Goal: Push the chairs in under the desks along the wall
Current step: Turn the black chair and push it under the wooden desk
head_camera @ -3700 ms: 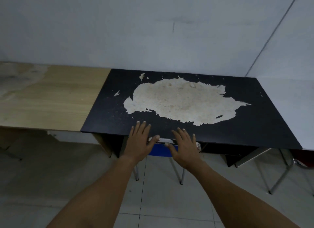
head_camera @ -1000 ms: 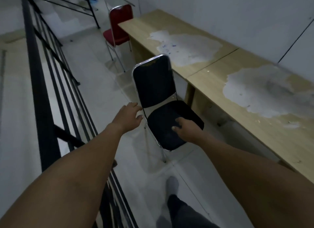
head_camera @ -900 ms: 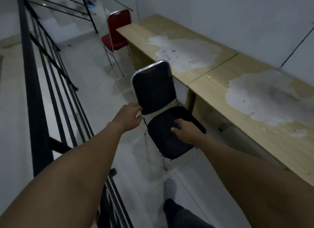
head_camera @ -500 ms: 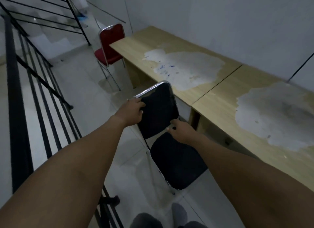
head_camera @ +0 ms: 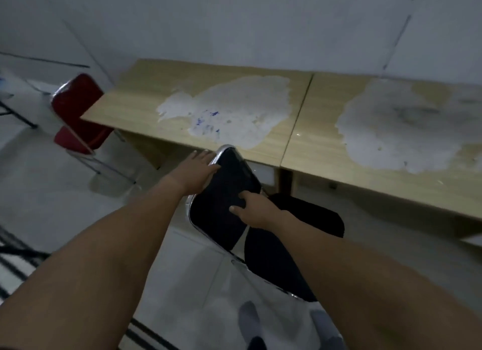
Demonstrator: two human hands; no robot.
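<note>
Since half a second ago my view has swung toward the wall, and the black chair (head_camera: 224,201) now sits closer to the desks, its backrest top nearly at the edge of the left desk (head_camera: 146,99). My left hand (head_camera: 197,171) lies against the chrome frame at the top corner of the backrest, fingers mostly straight, pressing rather than wrapping. My right hand (head_camera: 254,210) grasps the backrest's right edge, thumb on the front padding and fingers curled behind. I see the seat (head_camera: 307,216) pointing right, along the desk fronts and out on the floor, below the joint between the left desk and the right desk (head_camera: 326,146). A red chair (head_camera: 75,114) stands at the left desk's far end.
</note>
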